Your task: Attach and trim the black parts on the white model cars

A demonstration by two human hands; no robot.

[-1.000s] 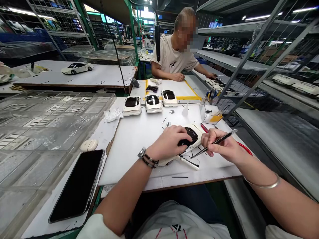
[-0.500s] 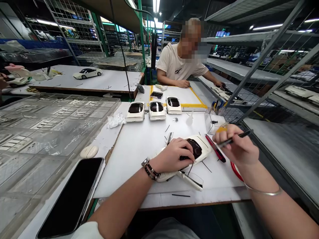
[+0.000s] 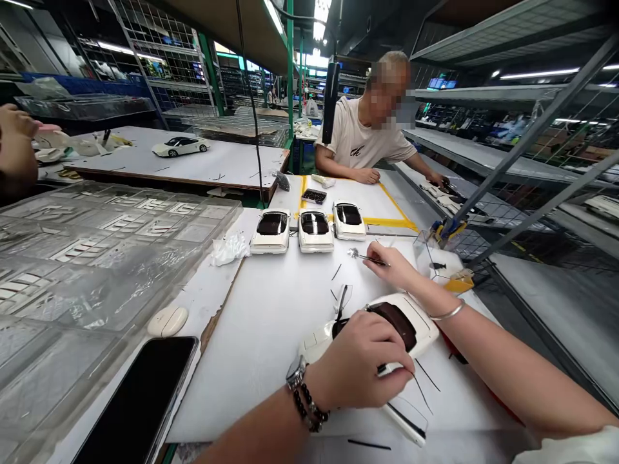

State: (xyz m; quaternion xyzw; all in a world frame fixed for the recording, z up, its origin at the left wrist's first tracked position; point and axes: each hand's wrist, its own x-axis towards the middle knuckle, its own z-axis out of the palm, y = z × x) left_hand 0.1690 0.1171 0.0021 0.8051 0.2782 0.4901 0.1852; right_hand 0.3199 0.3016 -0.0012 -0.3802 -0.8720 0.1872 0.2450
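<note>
A white model car with its doors swung out lies before me on the white work board. My left hand rests over the car's near side, fingers closed on its edge; a thin black strip trails from beside the fingertips. Farther out, my right hand is closed on slim metal tweezers. Their tip reaches a small pile of silvery bits; whether a bit is gripped is too small to tell. The open near door sticks out toward me.
Three white model cars stand in a row beyond. A clear box with tools is at right. To the left are a phone, a white earbud case and clear plastic trays. A co-worker sits opposite.
My right hand has moved left and forward with the tweezers, from beside the tool box to the silvery bits. My left hand stays on the car. The view has shifted slightly.
</note>
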